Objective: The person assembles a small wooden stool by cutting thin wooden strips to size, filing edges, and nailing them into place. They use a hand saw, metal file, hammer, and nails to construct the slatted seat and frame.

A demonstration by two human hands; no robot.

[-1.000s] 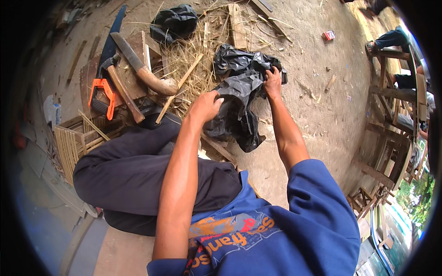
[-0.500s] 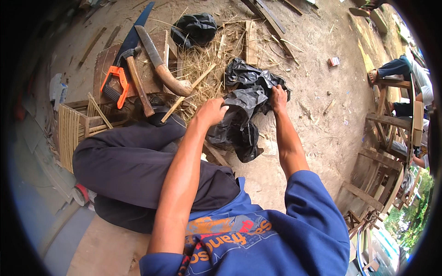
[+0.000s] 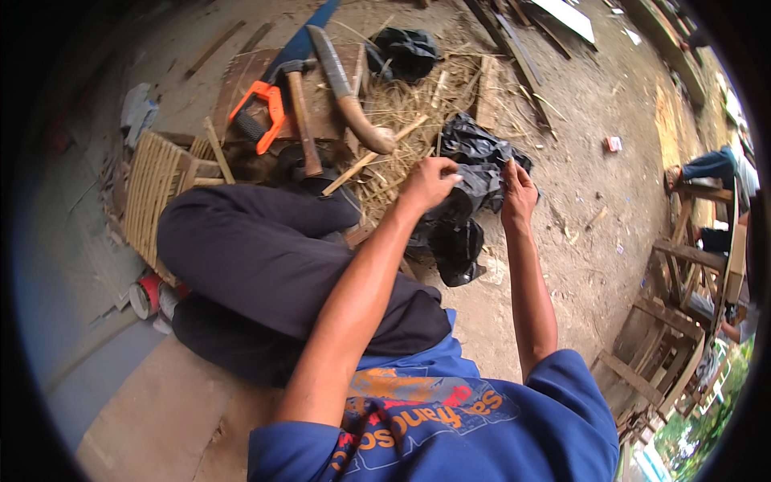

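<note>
A crumpled black plastic bag (image 3: 477, 189) lies in loose folds over the dirt ground, just past my knees. My left hand (image 3: 430, 183) is closed in a pinch at the near left edge of the bag. At its right side my right hand (image 3: 520, 193) pinches it too, with the fingertips pointing up. Exactly which fold each hand grips is too small to make out. Beyond my left hand, a machete (image 3: 350, 96) with a wooden handle lies beside a claw hammer (image 3: 303, 120) and a handsaw (image 3: 263, 112) with an orange and black handle.
Straw-like shavings (image 3: 418, 104) cover the ground behind the machete. A second black bag (image 3: 407, 54) lies farther back. On the left stands a slatted bamboo piece (image 3: 154, 193). Wooden frames (image 3: 654, 345) stand at the right, where a person sits beyond. Long boards (image 3: 514, 56) lie at the back.
The view has shifted, so the tools appear farther right. My hands have lifted slightly at the bag, and my right hand has turned its fingertips upward.
</note>
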